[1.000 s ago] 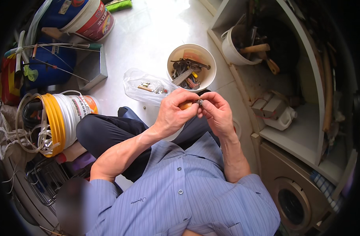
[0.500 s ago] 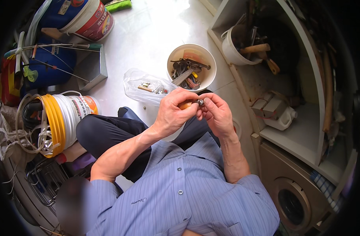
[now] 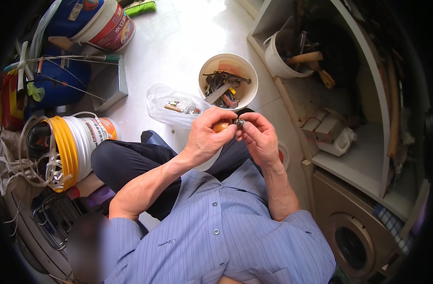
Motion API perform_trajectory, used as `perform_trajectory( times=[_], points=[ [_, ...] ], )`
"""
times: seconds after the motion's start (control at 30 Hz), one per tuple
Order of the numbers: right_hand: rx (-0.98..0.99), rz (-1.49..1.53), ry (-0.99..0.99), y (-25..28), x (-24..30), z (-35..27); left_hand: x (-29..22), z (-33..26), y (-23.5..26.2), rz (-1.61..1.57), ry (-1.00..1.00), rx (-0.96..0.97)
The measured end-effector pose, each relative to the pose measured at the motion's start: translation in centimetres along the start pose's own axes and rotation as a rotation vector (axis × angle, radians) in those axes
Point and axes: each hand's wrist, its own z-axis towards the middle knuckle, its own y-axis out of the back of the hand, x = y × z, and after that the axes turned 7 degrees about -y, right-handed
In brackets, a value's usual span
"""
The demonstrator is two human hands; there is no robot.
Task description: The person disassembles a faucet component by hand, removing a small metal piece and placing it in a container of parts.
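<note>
Sunlit pale tiled floor [image 3: 178, 42], white curved shelf unit [image 3: 363, 156] alongside, cluttered with buckets.

The left hand [image 3: 204, 137] holds an orange handle [image 3: 221, 126]. The right hand [image 3: 259, 137] pinches a small metal fitting [image 3: 239, 122] at its tip, above a white bucket [image 3: 207, 71] of tools.

A cluttered home utility or storage corner: a washing machine [image 3: 351, 241] at lower right, shelves [image 3: 363, 161] above it, paint buckets [image 3: 100, 23] upper left, a tub of tools [image 3: 228, 80] at centre.
</note>
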Motion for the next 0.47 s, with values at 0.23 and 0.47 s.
perform_trajectory(
  times=[0.23, 0.47],
  points=[
    [-0.186, -0.380, 0.194, -0.5, 1.0, -0.4, 1.3, 0.7, 1.0, -0.715, 0.589, -0.039],
    [-0.255, -0.749, 0.354, -0.7, 1.3, -0.9, 1.9, 0.7, 1.2, -0.992, 0.514, 0.119]
  ],
)
